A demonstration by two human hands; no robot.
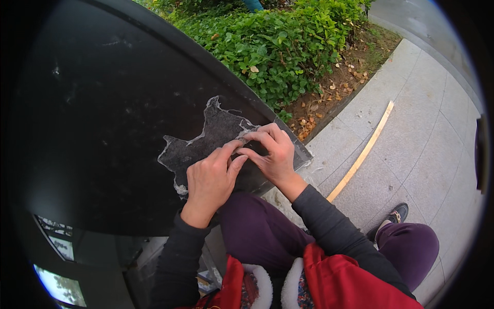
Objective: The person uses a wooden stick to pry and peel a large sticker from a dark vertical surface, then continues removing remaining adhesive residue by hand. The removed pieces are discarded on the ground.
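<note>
A dark grey fuzzy piece of material (pixel 206 141) with ragged, pale, stringy edges lies spread on a black glossy surface (pixel 113 129). I cannot tell whether it is fur or felt. At the piece's right end, my left hand (pixel 211 177) pinches the edge, with the thumb and fingers bent together. Close against it, my right hand (pixel 275 154) grips the same edge between thumb and fingers. The fingertips of both hands nearly touch, and they cover the bit of edge they hold. A whitish tuft (pixel 180 189) sticks out at the piece's lower left corner.
The black surface's corner (pixel 307 154) ends just right of my hands. Beyond its far edge grow green bushes (pixel 267 51) in a leaf-strewn bed. A long wooden strip (pixel 363 154) lies on the grey paving (pixel 411 139). My knees are close beneath the near edge.
</note>
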